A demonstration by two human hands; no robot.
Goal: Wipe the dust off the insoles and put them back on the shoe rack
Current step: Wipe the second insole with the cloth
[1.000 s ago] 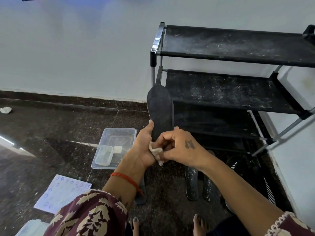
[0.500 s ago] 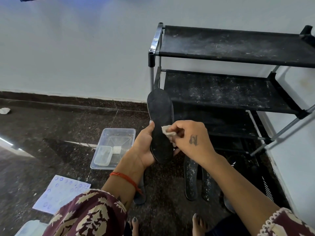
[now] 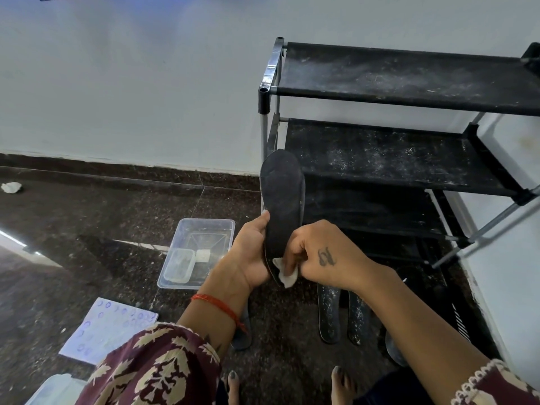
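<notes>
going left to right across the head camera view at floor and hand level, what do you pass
crumpled white scrap → patterned paper sheet → clear plastic tub → left hand → held insole → right hand with wipe → pair of dusty insoles on the floor → shoe rack

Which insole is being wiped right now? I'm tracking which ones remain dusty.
The insole held upright by the left hand; the right hand presses a wipe against it. The others lie on the floor.

I see maroon leaf-print sleeves (image 3: 163, 366), a red thread bracelet (image 3: 217, 305), and a tattoo (image 3: 326, 256) on my right hand (image 3: 324, 255).
</notes>
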